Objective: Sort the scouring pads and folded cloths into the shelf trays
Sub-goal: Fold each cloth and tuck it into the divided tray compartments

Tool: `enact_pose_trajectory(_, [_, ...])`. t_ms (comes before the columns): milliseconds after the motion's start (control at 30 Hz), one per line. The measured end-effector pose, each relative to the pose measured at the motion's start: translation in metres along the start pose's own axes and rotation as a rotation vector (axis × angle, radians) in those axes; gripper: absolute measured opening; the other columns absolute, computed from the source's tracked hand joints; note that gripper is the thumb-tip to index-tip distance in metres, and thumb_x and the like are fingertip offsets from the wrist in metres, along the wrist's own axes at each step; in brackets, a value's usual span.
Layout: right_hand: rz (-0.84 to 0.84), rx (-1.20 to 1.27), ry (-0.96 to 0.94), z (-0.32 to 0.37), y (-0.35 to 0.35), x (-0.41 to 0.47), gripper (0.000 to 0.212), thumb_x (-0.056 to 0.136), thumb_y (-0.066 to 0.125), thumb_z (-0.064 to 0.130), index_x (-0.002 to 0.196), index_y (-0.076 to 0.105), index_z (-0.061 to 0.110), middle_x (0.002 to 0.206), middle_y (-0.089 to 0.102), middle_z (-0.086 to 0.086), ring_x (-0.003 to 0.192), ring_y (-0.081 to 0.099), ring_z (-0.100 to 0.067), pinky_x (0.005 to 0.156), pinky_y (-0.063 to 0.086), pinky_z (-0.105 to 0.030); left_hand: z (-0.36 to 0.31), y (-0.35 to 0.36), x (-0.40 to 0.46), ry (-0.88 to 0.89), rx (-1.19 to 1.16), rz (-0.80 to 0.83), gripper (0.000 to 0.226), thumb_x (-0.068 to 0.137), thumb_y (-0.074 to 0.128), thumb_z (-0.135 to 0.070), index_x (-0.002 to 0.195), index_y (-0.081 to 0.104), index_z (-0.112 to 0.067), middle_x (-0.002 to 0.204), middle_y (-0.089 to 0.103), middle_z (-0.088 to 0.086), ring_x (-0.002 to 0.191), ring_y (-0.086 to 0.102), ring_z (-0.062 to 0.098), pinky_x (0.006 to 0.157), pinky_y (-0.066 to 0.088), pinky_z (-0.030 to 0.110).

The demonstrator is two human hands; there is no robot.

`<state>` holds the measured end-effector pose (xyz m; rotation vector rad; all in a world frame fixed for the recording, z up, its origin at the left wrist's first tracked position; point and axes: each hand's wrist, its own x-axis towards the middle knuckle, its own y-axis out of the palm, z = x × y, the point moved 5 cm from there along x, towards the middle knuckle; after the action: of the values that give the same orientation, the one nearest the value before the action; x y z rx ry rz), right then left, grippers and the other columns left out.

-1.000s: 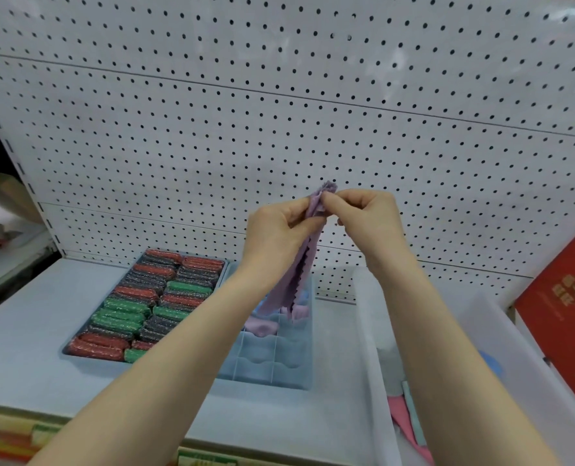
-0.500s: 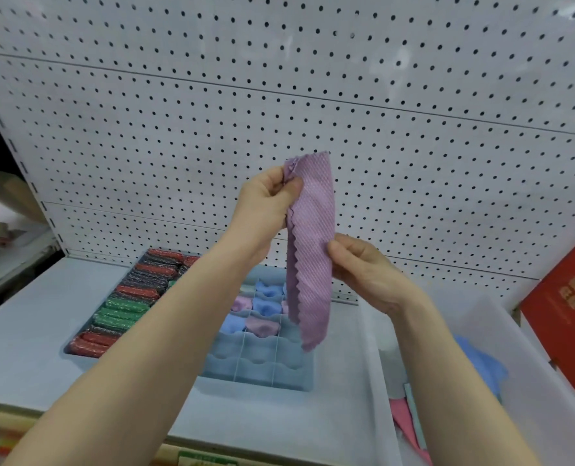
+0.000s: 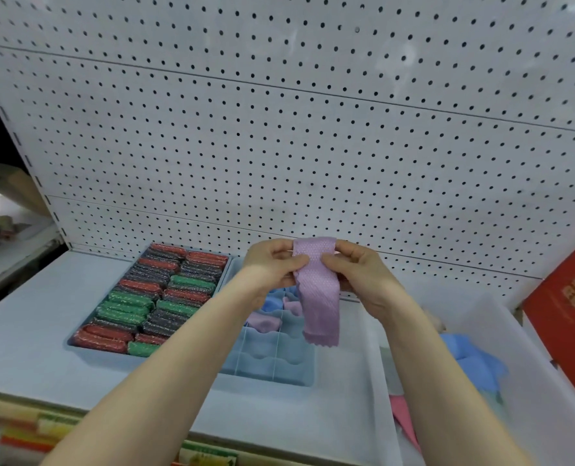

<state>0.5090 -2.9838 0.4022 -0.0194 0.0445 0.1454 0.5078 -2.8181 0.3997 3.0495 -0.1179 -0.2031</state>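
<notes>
Purple cloth [image 3: 318, 290] pinched at its top by my left hand [image 3: 272, 269] and right hand [image 3: 363, 277], hanging folded above the divided tray [image 3: 269, 364], scouring pads [image 3: 151, 297] in rows in the tray beside it, white bin [image 3: 548, 381] at right.

A pale blue shelf [image 3: 27, 317] carries a tray of scouring pads [image 3: 87, 351] at left, a divided blue tray [image 3: 279, 376] touching its right side, a translucent bin [image 3: 378, 381] further right, and a red box [image 3: 568, 317] at the far right.
</notes>
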Motion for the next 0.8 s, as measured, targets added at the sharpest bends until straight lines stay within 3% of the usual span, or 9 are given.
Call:
enact_pose_trajectory(133, [-0.009,0.027,-0.236,0.028,-0.004,-0.003,0.027,0.089,0.058,-0.011,0.094,0.077,0.008,0.089,0.076,-0.004,0.082,0.07,-0.018,0.075,0.056,-0.028,-0.025,-0.002,-0.004,0.226,-0.002,-0.01,0.015,0.083,0.066,0.01,0.088,0.071,-0.004,0.092,0.07,0.01,0.073,0.069,0.016,0.068,0.059,0.026])
enact_pose_trajectory(233, [-0.003,-0.014,-0.381,0.045,-0.004,-0.003,0.026,0.083,0.049,-0.024,0.078,0.071,-0.01,0.086,0.071,-0.005,0.082,0.063,-0.021,0.076,0.05,-0.035,-0.045,-0.002,-0.008,0.415,0.008,-0.007,0.035,0.08,0.058,0.022,0.075,0.075,-0.008,0.091,0.066,0.005,0.075,0.065,0.014,0.069,0.058,0.025])
enact_pose_trajectory(300, [0.012,-0.006,-0.396,0.05,-0.003,-0.004,0.041,0.081,0.045,-0.026,0.068,0.073,0.001,0.092,0.07,-0.005,0.087,0.063,-0.022,0.075,0.049,-0.031,-0.052,-0.001,-0.01,0.493,0.058,0.017,0.051,0.081,0.056,0.02,0.068,0.077,-0.024,0.088,0.064,-0.004,0.076,0.063,0.007,0.071,0.053,0.019])
enact_pose_trajectory(367, [0.054,0.039,-0.402,0.051,-0.003,-0.008,0.05,0.086,0.048,-0.02,0.072,0.077,0.018,0.098,0.072,-0.002,0.09,0.065,-0.019,0.073,0.049,-0.026,-0.055,-0.001,-0.012,0.534,0.094,0.031,0.053,0.082,0.057,0.017,0.068,0.077,-0.03,0.087,0.063,-0.011,0.078,0.061,0.004,0.073,0.049,0.015])
enact_pose_trajectory(467, [0.068,0.117,-0.366,0.045,-0.004,-0.009,0.036,0.092,0.055,-0.003,0.107,0.073,0.025,0.108,0.071,-0.005,0.092,0.066,-0.019,0.077,0.052,-0.028,-0.056,-0.004,-0.012,0.561,0.107,-0.004,0.052,0.083,0.058,0.014,0.068,0.077,-0.031,0.087,0.063,-0.017,0.079,0.059,0.003,0.069,0.046,0.013])
enact_pose_trajectory(533, [0.081,0.2,-0.267,0.038,-0.003,-0.008,0.029,0.093,0.055,0.008,0.115,0.068,0.022,0.11,0.071,-0.01,0.093,0.066,-0.021,0.08,0.053,-0.033,-0.058,-0.006,-0.013,0.586,0.113,-0.028,0.053,0.083,0.057,0.013,0.068,0.077,-0.033,0.087,0.062,-0.018,0.077,0.058,0.003,0.066,0.045,0.014])
enact_pose_trajectory(667, [0.139,0.111,-0.186,0.032,0.007,-0.013,0.023,0.094,0.059,0.027,0.111,0.071,0.015,0.103,0.073,-0.007,0.091,0.068,-0.019,0.078,0.055,-0.03,-0.064,-0.008,-0.018,0.611,0.064,-0.051,0.044,0.087,0.056,0.013,0.076,0.076,-0.024,0.095,0.062,-0.002,0.083,0.061,0.006,0.074,0.049,0.018])
enact_pose_trajectory(733, [0.069,0.067,-0.219,0.034,0.01,-0.014,0.012,0.093,0.065,0.017,0.102,0.072,0.013,0.095,0.075,-0.005,0.084,0.07,-0.017,0.073,0.056,-0.027,-0.06,-0.009,-0.016,0.535,-0.052,-0.015,0.034,0.095,0.052,0.002,0.092,0.074,-0.024,0.102,0.065,0.004,0.087,0.066,0.01,0.077,0.053,0.022])
enact_pose_trajectory(800, [-0.033,0.087,-0.258,0.039,0.01,-0.014,0.007,0.091,0.066,0.01,0.096,0.071,0.012,0.086,0.076,-0.003,0.076,0.069,-0.015,0.067,0.057,-0.025,-0.048,-0.007,-0.012,0.348,-0.146,0.088,0.021,0.101,0.049,-0.016,0.109,0.067,-0.024,0.107,0.069,0.001,0.09,0.07,0.014,0.078,0.055,0.025])
